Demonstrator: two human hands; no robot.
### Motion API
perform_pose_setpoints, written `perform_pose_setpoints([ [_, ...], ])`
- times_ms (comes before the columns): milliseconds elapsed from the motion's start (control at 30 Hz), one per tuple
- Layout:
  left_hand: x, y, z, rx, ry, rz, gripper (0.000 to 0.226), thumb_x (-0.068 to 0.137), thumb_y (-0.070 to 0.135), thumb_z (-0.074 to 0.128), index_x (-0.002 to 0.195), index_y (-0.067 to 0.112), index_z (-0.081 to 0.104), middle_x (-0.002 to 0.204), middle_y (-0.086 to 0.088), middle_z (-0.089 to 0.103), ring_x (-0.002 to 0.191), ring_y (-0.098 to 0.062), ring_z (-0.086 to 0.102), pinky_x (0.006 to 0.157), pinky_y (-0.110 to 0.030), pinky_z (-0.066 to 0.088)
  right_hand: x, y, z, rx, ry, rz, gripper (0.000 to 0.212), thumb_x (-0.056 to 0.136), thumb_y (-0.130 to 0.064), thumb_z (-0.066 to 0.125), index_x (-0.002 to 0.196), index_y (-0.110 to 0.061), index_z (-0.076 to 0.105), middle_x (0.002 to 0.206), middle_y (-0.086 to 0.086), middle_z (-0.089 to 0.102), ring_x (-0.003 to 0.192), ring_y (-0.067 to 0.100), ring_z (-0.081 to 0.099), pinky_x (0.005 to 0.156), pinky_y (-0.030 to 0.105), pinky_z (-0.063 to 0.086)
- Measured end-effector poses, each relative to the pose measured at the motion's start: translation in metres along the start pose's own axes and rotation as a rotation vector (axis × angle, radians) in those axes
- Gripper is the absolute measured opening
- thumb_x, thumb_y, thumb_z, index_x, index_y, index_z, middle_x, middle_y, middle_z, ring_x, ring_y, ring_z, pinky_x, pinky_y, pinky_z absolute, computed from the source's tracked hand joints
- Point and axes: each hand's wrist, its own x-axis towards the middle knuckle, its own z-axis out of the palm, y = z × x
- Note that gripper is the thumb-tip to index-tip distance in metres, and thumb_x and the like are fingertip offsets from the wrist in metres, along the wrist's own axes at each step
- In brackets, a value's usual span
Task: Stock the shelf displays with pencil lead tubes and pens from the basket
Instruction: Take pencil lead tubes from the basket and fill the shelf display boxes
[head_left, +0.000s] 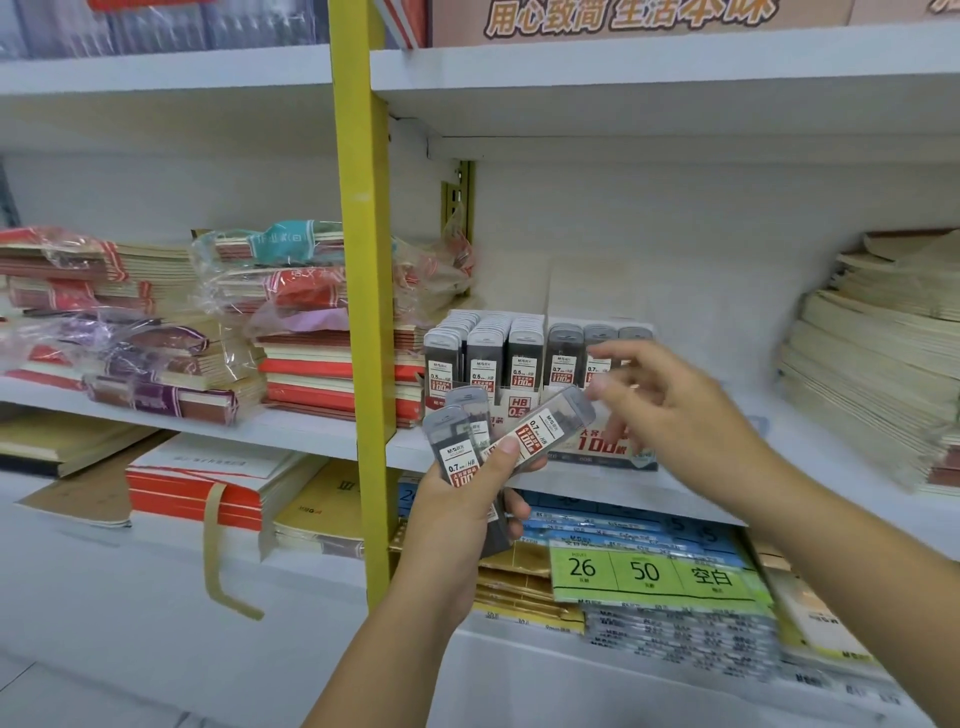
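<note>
Two hands, a left hand (457, 525) and a right hand (675, 410). At least three lead tubes (457, 452) are fanned in the left hand. Two display boxes sit side by side: the 0.5 box (518, 408) shows three columns of tubes, the 0.7 box (602, 442) three more. One yellow post (363, 260). One green sign (649, 592) with three panels.

Right hand (675, 415) motion-blurred; whether its fingertips touch the tilted tube (545, 431) cannot be told. It covers the right-hand rows of the display box (602, 444) and part of the box's front print. Left hand (457, 525) hides the lower ends of its tubes (457, 452); count in the fan uncertain. Sign (623, 15), top centre, cut by the top edge. Paper stacks (872, 374) run off the right edge. Packets (675, 639), lower right, blurred, print unreadable. Post (363, 312) hides the notebooks' (311, 374) ends.
</note>
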Motion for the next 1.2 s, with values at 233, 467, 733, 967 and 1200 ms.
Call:
perform_pose_setpoints([
  [233, 0.001, 0.0, -0.002, 0.093, -0.035, 0.005, 0.041, 0.073, 0.048, 0.073, 0.106, 0.024, 0.069, 0.083, -0.002, 0.078, 0.053, -0.01, 0.063, 0.054, -0.029, 0.058, -0.004, -0.001, 0.009, 0.294, 0.031, 0.137, 0.017, 0.092, -0.017, 0.062, 0.106, -0.023, 0.055, 0.087, -0.006, 0.075, 0.072, 0.01, 0.071, 0.056, 0.019, 0.052],
  [467, 0.012, 0.002, -0.014, 0.145, -0.045, -0.029, 0.025, 0.091, 0.044, 0.067, 0.104, 0.022, 0.062, 0.064, 0.002, 0.056, 0.048, -0.011, 0.046, 0.045, -0.025, 0.043, 0.052, 0.005, -0.066, -0.399, 0.273, -0.167, 0.026, 0.091, -0.018, 0.062, 0.096, -0.037, 0.045, 0.082, -0.016, 0.062, 0.07, -0.008, 0.057, 0.061, 0.01, 0.04],
  [733, 0.014, 0.005, -0.017, 0.054, -0.118, -0.018, 0.019, 0.101, 0.017, 0.047, 0.116, 0.022, 0.056, 0.074, -0.006, 0.064, 0.053, -0.015, 0.053, 0.047, -0.028, 0.047, 0.088, 0.03, -0.066, -0.63, 0.027, -0.089, 0.02, 0.091, -0.018, 0.062, 0.1, -0.033, 0.052, 0.087, -0.012, 0.059, 0.078, -0.004, 0.05, 0.061, 0.018, 0.036],
  [967, 0.013, 0.003, -0.019, 0.08, -0.146, 0.025, 0.019, 0.1, 0.024, 0.059, 0.117, 0.034, 0.06, 0.099, 0.001, 0.077, 0.085, -0.018, 0.076, 0.064, -0.031, 0.06, 0.094, 0.041, -0.058, -0.772, 0.02, -0.038, 0.015, 0.088, -0.038, 0.065, 0.102, -0.033, 0.07, 0.096, -0.003, 0.054, 0.099, 0.016, 0.038, 0.077, 0.031, 0.03],
  [1200, 0.006, 0.003, -0.015, 0.165, -0.196, 0.052, 0.024, 0.098, 0.027, 0.061, 0.121, 0.031, 0.061, 0.098, -0.002, 0.077, 0.089, -0.019, 0.076, 0.066, -0.03, 0.06, 0.047, 0.021, -0.04, -0.565, 0.228, -0.148, 0.021, 0.096, -0.026, 0.055, 0.112, -0.032, 0.067, 0.101, -0.01, 0.064, 0.093, 0.004, 0.051, 0.079, 0.018, 0.035],
])
